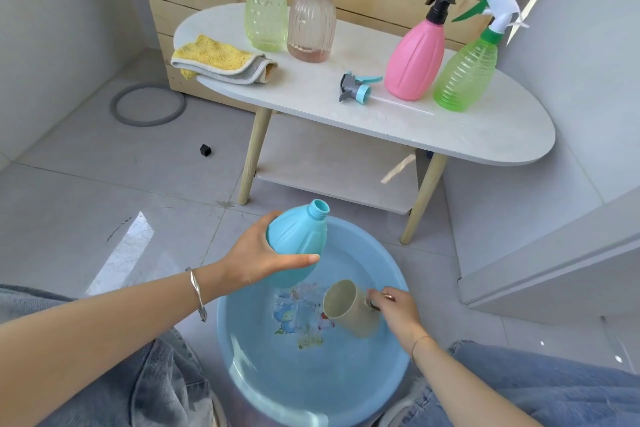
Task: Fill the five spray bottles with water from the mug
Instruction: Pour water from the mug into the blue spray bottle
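**Blue bottle and beige mug held over the basin**

1. Light-blue opaque spray bottle (297, 242): cap off, neck open and pointing up and away from the person. It was held above the far left rim of the basin. The left hand (258, 262) grasped it round the belly, with the thumb laid across the front.
2. Beige mug (349, 309): tipped on its side low inside the basin, mouth facing left. The right hand (398, 310) held it by the handle, fingers curled. Whether the rim broke the water could not be told.
3. Pale-blue round plastic basin (258, 362): on the tiled floor between the person's knees, holding water, with a cartoon print on its bottom.
4. White oval side table (485, 135): wooden legs and a lower shelf, standing beyond the basin.
   - Tall pale-green faceted bottle (266, 14), far left.
   - Clear pink ribbed bottle (311, 33), just beside it, with a dusty-pink sprayer and a little liquid at the base.
   - Opaque pink bottle (414, 61), with a black trigger.
   - Translucent green ribbed bottle (465, 78), near the right end, with a white-and-green trigger.
   - Loose grey-and-blue trigger head (356, 88), lying flat in front of the opaque pink bottle, its dip tube stretched to the right.
   - Folded yellow-and-grey cloth (218, 61), at the left edge.
5. Grey ring (148, 104) and small black cap-like piece (205, 150): on the floor to the left of the table.
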The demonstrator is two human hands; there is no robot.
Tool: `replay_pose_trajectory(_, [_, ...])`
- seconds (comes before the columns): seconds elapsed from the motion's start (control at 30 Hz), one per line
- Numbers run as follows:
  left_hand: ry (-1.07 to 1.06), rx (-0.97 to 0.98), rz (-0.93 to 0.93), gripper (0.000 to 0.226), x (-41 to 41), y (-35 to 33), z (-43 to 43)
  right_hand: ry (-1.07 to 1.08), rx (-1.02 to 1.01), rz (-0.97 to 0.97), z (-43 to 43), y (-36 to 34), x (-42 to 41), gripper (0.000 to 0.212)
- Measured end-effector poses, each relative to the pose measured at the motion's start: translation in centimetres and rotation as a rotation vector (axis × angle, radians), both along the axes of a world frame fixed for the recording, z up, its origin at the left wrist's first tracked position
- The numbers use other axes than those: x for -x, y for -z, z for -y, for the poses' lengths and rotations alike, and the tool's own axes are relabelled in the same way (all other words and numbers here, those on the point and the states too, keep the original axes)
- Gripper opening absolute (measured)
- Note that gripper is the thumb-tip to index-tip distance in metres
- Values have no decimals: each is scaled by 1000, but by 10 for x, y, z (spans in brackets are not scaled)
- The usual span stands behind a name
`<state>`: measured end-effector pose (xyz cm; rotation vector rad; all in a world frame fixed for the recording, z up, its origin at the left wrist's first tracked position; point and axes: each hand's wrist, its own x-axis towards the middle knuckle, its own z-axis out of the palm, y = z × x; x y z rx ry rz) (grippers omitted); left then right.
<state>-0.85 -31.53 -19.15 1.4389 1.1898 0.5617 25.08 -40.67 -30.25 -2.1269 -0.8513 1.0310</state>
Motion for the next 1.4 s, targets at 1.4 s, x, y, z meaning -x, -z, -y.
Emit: replay_pose_trajectory(1.4, [85, -177, 80, 85, -10, 2, 1, -88, -613, -196, -32, -235, 1, 43])
